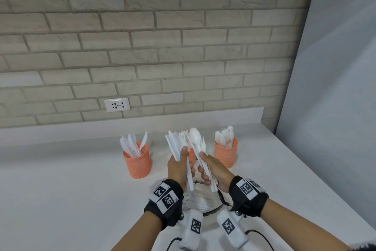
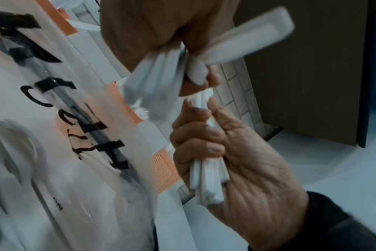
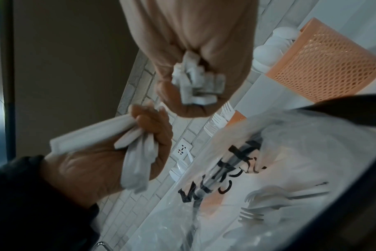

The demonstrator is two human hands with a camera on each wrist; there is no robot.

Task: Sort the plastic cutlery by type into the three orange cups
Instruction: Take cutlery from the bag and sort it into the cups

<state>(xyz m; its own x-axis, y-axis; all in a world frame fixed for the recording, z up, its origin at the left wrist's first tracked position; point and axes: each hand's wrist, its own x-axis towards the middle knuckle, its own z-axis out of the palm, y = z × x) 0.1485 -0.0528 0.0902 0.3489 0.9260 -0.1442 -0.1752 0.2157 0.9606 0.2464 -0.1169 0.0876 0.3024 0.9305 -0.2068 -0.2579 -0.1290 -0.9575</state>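
Note:
In the head view my left hand grips a fanned bundle of white knives and forks, held upright over the counter. My right hand grips a second bundle with a spoon and a fork on top. Three orange mesh cups stand behind. The left cup holds knives and the right cup holds spoons. Forks stick up from the middle cup, which is mostly hidden by my hands. The right wrist view shows handle ends poking from my right fist.
A clear plastic bag with black lettering lies on the white counter under my hands, with more forks inside. A brick wall with a socket rises behind the cups. A grey panel stands at the right.

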